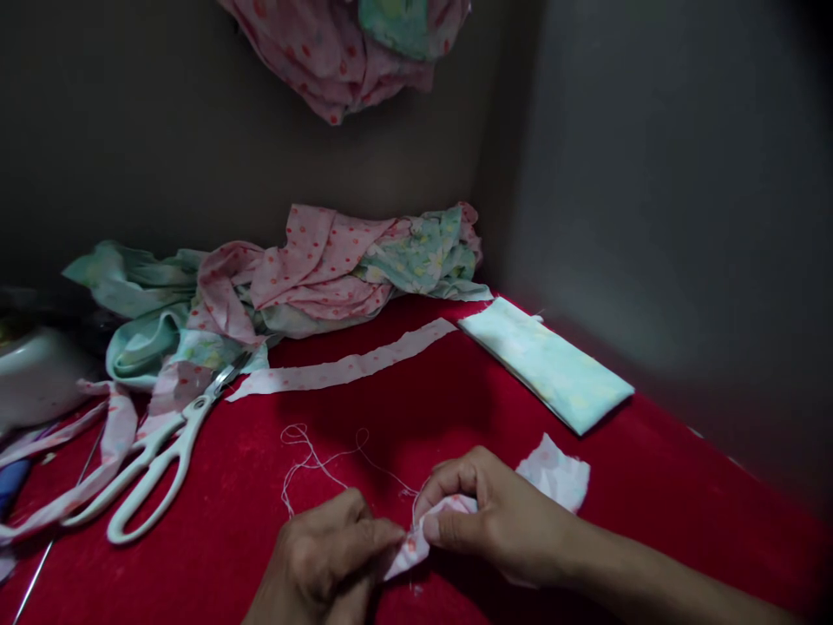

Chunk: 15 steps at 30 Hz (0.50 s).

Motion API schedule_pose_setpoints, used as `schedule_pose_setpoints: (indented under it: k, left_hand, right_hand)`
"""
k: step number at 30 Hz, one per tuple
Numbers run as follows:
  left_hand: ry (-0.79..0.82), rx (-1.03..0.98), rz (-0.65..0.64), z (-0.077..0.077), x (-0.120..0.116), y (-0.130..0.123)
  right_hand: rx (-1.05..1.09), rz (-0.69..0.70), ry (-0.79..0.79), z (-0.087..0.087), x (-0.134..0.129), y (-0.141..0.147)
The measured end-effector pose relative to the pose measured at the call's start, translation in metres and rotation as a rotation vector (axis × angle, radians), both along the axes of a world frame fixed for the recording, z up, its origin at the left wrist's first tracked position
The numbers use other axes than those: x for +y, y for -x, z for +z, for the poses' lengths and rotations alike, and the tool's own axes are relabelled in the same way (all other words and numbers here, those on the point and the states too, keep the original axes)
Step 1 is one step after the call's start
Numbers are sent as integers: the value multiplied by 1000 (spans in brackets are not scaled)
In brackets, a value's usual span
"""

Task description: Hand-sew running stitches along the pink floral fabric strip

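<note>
Pinched between the thumb and fingers of the right hand [491, 512], a small pink-dotted cloth piece [416, 553] sits low in view over the red surface [221, 564]; the left hand [325, 555] closes thumb and fingertips on its left end. Loose white thread [316, 464] curls just beyond the hands. Farther off, white-handled scissors [156, 469] lie at left, a pale fabric strip [344, 371] in the middle, a folded mint cloth [547, 360] at right. Crumpled pink and green fabric [325, 269] lies behind.
</note>
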<state>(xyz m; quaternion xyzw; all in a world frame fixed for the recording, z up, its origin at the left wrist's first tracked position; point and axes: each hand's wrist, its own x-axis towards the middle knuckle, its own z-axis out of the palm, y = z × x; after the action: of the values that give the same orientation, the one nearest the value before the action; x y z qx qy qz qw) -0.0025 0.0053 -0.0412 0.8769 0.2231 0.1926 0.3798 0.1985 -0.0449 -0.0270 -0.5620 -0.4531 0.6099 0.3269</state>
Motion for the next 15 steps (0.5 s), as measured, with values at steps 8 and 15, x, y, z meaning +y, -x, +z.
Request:
schedule_pose_setpoints:
  k: [8, 15]
  left_hand:
    - [39, 30, -17, 4, 2, 1]
    - [-18, -57, -18, 2, 2, -5]
  right_hand:
    - [13, -30, 10, 6, 0, 3]
    - [67, -78, 6, 7, 0, 7]
